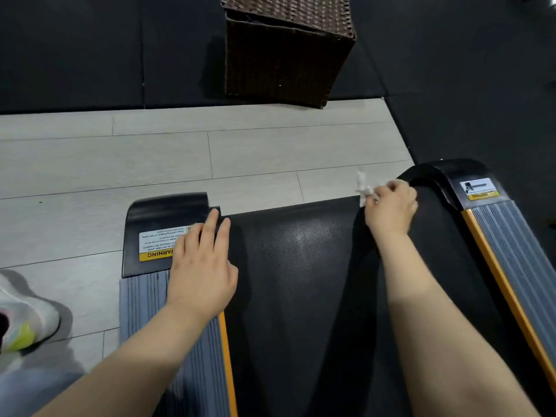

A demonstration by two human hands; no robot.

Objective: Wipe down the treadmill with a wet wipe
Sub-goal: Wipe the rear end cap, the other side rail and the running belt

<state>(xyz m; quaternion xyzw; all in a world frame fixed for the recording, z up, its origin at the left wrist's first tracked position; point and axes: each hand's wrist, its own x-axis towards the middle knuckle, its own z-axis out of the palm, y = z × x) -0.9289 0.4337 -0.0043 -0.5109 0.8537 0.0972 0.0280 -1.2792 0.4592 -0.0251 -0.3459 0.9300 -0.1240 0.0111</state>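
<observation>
Two bare forearms are reaching over the treadmill [301,296] belt. The left hand [203,272] is lying flat, fingers [210,227] straight and slightly apart, on the left side rail and rear end cap [159,218]. The right hand [391,206] is pinching a crumpled white wet wipe [364,188] at the belt's rear edge, where pale plank floor [150,152] is opening beyond. A wicker basket [285,52] is standing farther off.
</observation>
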